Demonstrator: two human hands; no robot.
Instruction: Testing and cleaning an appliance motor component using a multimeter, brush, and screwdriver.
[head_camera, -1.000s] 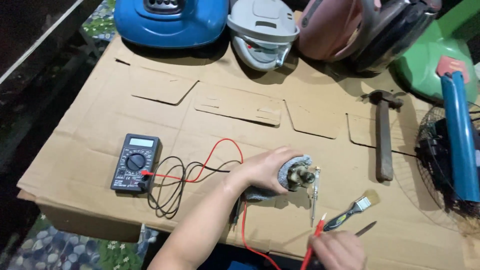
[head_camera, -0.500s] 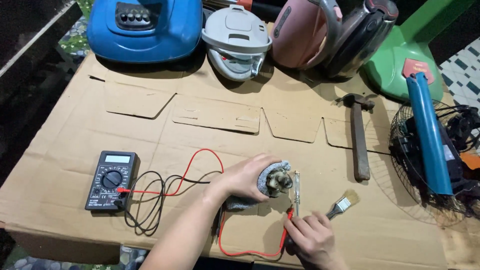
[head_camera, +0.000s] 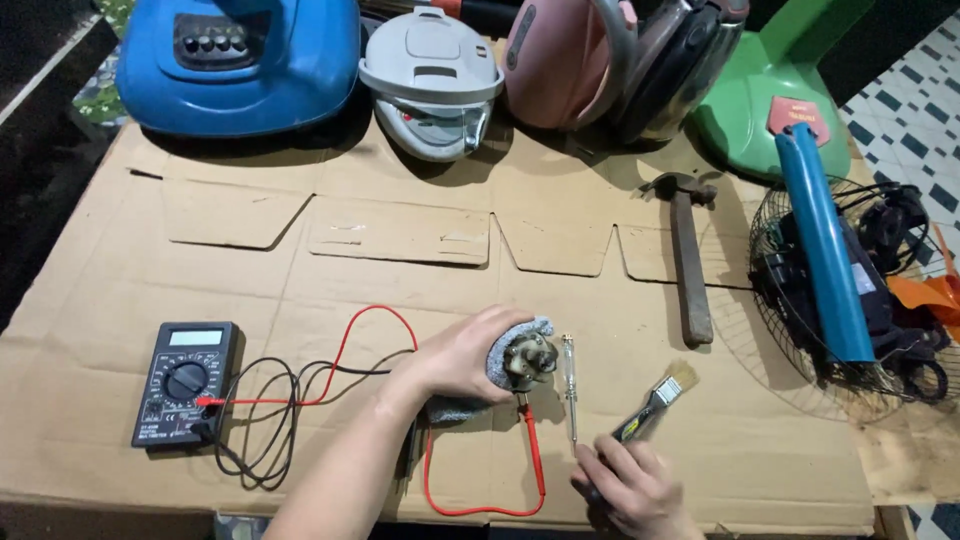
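Head view: my right hand (head_camera: 630, 490) has let the red probe (head_camera: 530, 440) go since half a second ago and now curls loosely near the brush (head_camera: 655, 405). My left hand (head_camera: 465, 355) stays clamped round the small grey motor (head_camera: 525, 360), right of the black multimeter (head_camera: 185, 382); the probe's tip touches its brassy terminals.

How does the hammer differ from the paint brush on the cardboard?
The hammer is longer than the paint brush, with a brown handle and dark metal head; the brush has pale bristles and a dark handle. The hammer lies apart from both hands; the right hand is on the brush handle. Both rest on the cardboard.
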